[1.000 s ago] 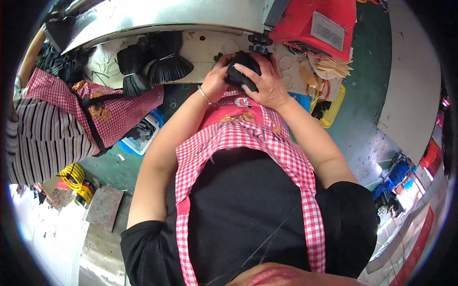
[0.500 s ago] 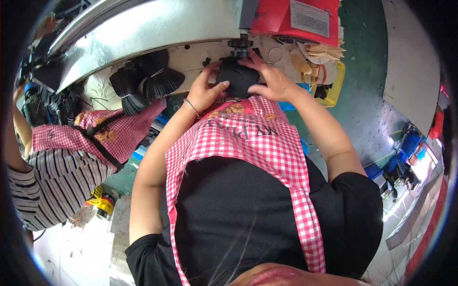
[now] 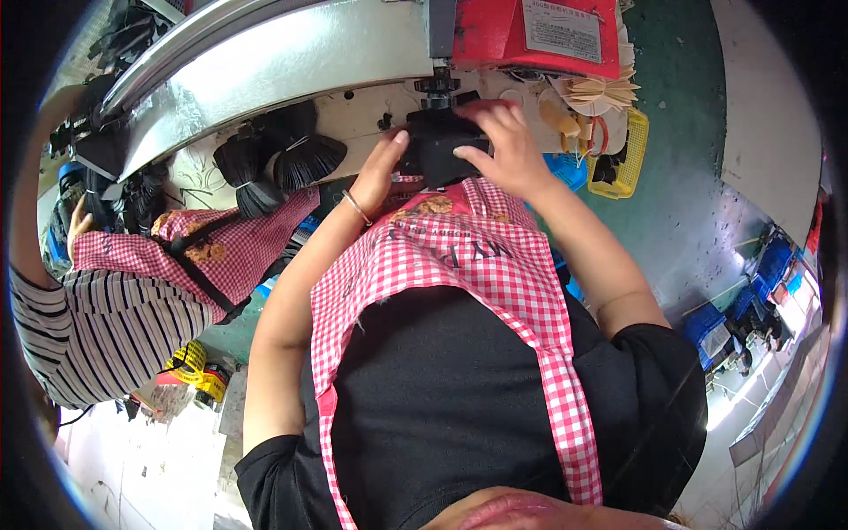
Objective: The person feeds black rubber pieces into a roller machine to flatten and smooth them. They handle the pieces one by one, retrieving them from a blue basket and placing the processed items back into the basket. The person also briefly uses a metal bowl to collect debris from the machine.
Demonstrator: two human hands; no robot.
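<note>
A soft-looking black piece [image 3: 439,150], perhaps several layers, lies at the table's near edge, just below the dark ribbed knob [image 3: 437,88] of a machine. My left hand [image 3: 378,172], with a bangle at its wrist, is against the piece's left side, thumb at the edge; its other fingers are mostly hidden. On the right side my right hand [image 3: 511,148] has its thumb on the piece, with its fingers reaching over toward the far edge, slightly blurred. Further left on the table lie tied, fanned-out bundles of black pieces [image 3: 305,159].
The red machine housing [image 3: 539,35] and a broad metal arm [image 3: 291,49] stand over the table [image 3: 362,110]. A yellow basket [image 3: 629,159] is at the right, beside pale cut pieces [image 3: 601,93]. At far left works another person in a striped shirt [image 3: 132,327].
My left fingers have slid down off the piece's top to its left side. My right thumb has moved up, its fingers swung right. The co-worker's hand now shows beside black pieces.
</note>
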